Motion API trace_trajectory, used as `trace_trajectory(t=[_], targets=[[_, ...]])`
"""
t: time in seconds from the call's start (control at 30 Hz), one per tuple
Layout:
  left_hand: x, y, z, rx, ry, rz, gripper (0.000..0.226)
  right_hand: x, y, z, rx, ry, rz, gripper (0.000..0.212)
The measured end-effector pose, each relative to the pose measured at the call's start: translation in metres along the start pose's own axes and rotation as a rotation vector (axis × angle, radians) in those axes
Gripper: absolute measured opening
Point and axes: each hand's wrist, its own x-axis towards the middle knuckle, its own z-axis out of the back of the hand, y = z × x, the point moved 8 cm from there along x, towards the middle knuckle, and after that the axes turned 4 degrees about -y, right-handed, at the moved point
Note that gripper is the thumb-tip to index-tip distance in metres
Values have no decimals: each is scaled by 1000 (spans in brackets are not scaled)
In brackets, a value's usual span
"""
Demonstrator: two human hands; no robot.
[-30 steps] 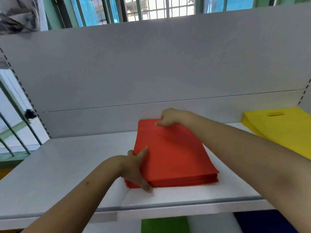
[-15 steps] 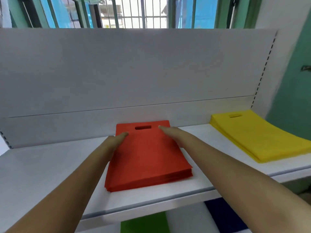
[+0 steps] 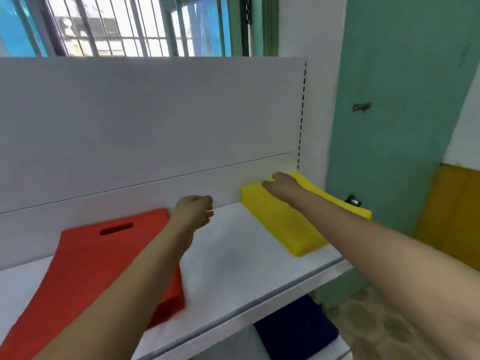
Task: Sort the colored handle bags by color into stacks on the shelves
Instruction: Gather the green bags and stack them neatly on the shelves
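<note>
Reaching along the white shelf (image 3: 233,261), we have both arms stretched out over it. Our right hand (image 3: 281,184) lies on the far end of the yellow stack of bags (image 3: 283,224), near the white back panel (image 3: 155,120); its fingers curl down over that far edge, though the blur keeps us from telling whether they pinch a bag or only press on it. Our left hand (image 3: 193,211) hangs above the bare shelf between the two stacks, just beside the far right corner of the red stack of bags (image 3: 85,268). Its fingers (image 3: 207,216) are loosely curled and hold nothing that we can see, and we cannot tell whether it touches the red corner. The red stack lies flat on the left part of the shelf, its handle slot (image 3: 116,228) toward the back panel, and our left forearm crosses over its right side. The yellow stack lies at the right end of the same shelf, well apart from the red one. On the shelf below, a dark blue stack (image 3: 298,331) shows under the right part. Behind the panel is a barred window (image 3: 117,24), and a green wall (image 3: 389,100) stands to the right.
</note>
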Motion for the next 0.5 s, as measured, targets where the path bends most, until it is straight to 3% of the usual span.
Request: trace_trajectory(t=[0.07, 0.2, 0.33, 0.5], targets=[[16, 12, -54, -35, 24, 90, 12, 37, -51, 38, -26, -16, -59, 53], [53, 30, -127, -19, -57, 220, 45, 111, -132, 71, -17, 58, -179, 53], [71, 39, -167, 23, -168, 363, 66, 147, -168, 50, 125, 280, -300, 64], [88, 29, -195, 136, -167, 387, 72, 167, -180, 15, 338, 463, -337, 41]])
